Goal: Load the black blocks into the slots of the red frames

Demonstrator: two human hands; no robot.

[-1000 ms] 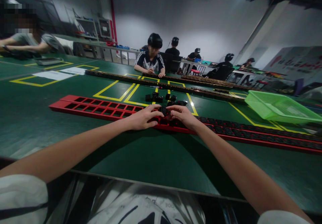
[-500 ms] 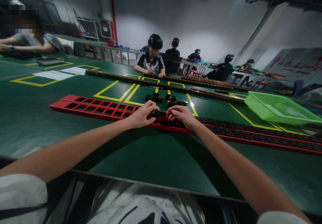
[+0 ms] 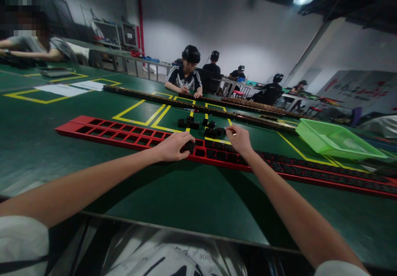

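A long red rack (image 3: 89, 132) with two rows of square openings lies across the table in front of me. Black square pieces (image 3: 281, 166) fill its right part, while green shows through the openings on the left. My left hand (image 3: 175, 147) rests over the rack's middle, fingers closed around a small black block (image 3: 190, 145). Just beyond the rack, my right hand (image 3: 240, 139) is pinched at the edge of a cluster of loose black blocks (image 3: 214, 132); what its fingertips hold is too small to tell. More loose black blocks (image 3: 192, 123) lie to the left of that cluster.
A green plastic basket (image 3: 335, 141) sits tilted at the right. Long dark strips (image 3: 149, 98) run across the table behind the blocks. White papers (image 3: 62, 90) lie at the left. A person (image 3: 184, 75) works opposite, another (image 3: 46, 48) at far left.
My right hand has moved away from the rack, outward and to the right, to the loose blocks. My left hand stays at the rack with the black block. The view has shifted slightly.
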